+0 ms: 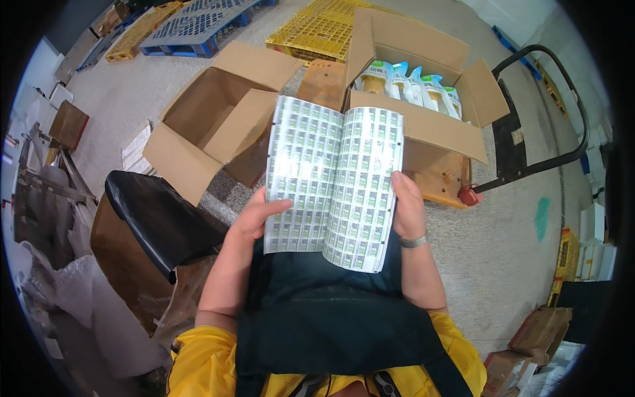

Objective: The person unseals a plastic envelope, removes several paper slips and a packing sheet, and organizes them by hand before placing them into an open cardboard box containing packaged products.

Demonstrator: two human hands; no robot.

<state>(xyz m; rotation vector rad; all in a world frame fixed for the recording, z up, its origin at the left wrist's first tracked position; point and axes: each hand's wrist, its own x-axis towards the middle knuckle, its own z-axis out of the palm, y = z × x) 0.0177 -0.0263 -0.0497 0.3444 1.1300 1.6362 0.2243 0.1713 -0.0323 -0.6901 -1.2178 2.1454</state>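
Between my hands, over my lap, a sheet of small printed labels (304, 165) is spread like an opened booklet, with a fold down its middle. Rows of little green and dark stickers cover both halves. My left hand (254, 215) grips the left edge, its thumb lying across the face. On the right edge, my right hand (409, 205) holds with the thumb on the margin and the other fingers hidden behind. Just beyond the sheet stands an open carton (436, 139) with several blue-and-white plastic pouches (413, 86) inside. Left of it is another open cardboard box (198, 112), its visible inside bare.
The carton rests on an orange-brown wooden platform (436, 175) beside a black-handled trolley (512, 142). Blue (192, 30) and yellow pallets (311, 30) lie at the back. A black plastic-draped box (126, 264) stands close on my left, with clear wrap (119, 324) beside it. Brown cartons (539, 334) sit lower right.
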